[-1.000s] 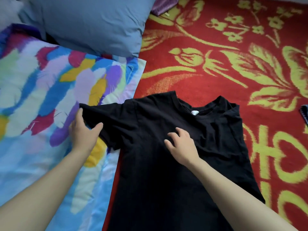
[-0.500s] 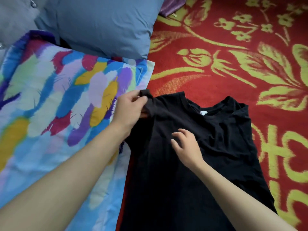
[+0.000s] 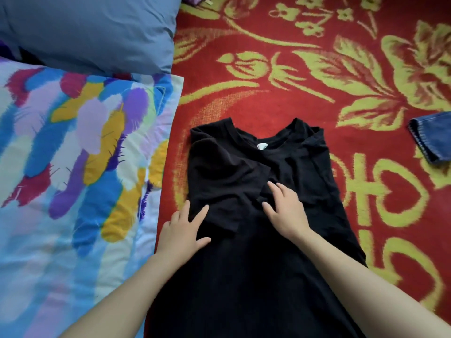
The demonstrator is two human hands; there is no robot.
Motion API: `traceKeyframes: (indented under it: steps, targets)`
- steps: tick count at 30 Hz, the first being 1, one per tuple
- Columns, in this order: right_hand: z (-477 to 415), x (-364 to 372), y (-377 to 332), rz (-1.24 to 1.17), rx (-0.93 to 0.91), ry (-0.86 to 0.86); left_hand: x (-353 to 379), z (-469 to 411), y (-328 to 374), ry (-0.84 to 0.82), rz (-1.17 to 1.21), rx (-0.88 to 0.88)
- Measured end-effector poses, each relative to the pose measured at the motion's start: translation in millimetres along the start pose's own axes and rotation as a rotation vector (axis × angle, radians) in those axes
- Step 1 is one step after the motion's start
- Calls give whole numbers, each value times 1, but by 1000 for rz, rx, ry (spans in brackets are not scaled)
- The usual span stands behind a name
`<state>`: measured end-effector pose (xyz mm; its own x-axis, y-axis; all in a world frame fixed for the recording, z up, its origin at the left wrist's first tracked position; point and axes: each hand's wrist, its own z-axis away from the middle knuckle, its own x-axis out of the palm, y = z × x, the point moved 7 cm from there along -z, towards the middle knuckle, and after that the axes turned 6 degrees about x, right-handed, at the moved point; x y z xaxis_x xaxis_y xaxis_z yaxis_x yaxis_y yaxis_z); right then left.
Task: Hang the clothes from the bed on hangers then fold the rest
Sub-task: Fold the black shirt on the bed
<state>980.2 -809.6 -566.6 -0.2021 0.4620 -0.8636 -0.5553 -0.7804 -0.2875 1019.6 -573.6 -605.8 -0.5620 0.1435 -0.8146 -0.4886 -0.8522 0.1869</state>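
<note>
Pressing flat with both hands, fingers spread and straight, nothing pinched or held. Left hand (image 3: 181,230) laid on the left edge of the shirt (image 3: 256,276), just below the folded sleeve (image 3: 219,172). Right hand (image 3: 285,208) laid on the chest, fingertips touching the sleeve's cuff edge.

Changed in the last second: sleeve previously spread out over the quilt and gripped by the left hand, then lifted in a pinch, now turned in across the chest and let go. Right hand kept on the chest throughout as an anchor. Right side of the shirt also looks turned in, leaving a narrow strip. Judged: side folds done, smoothing under way, hem-to-collar fold likely next. Cuff sits a bit crumpled; could need one more pass.

Shirt lying collar-away on the red blanket (image 3: 268,93), in its near middle, white neck label showing, hem running out of view toward the person. Left edge just beside the quilt (image 3: 73,167), apart from it by a thin strip of blanket. Grey-blue pillow (image 3: 97,28) resting over the quilt's far edge. Jeans (image 3: 432,137) toward the blanket's right side, well apart from the shirt, only a leg end in view. No hangers seen.
</note>
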Motion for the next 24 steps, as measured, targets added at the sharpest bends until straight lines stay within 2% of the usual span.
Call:
traceKeyframes:
  steps: [2, 4, 7, 10, 12, 14, 16, 19, 24]
  targets:
    - [9, 19, -28, 202, -240, -64, 1, 5, 8, 42, -66, -7]
    - [23, 45, -42, 381, -424, -202, -4, 14, 15, 97, -17, 38]
    - [27, 66, -38, 532, -438, -376, -17, 26, 21, 179, -93, 215]
    - [11, 45, -39, 426, -428, -294, -45, 26, 17, 317, -43, 240]
    - [-5, 18, -35, 415, -426, -157, -68, 14, 8, 447, 71, 139]
    - [-25, -10, -16, 444, -339, -41, -83, -6, -6, 471, 205, -67]
    - [-46, -35, 15, 428, -155, 30, -86, -32, -16, 402, 254, -185]
    - [-72, -61, 62, 360, 80, 52, -99, -70, -24, 365, 431, -196]
    - [-110, -90, 109, 107, 236, 48, -119, -117, -46, 443, 769, -257]
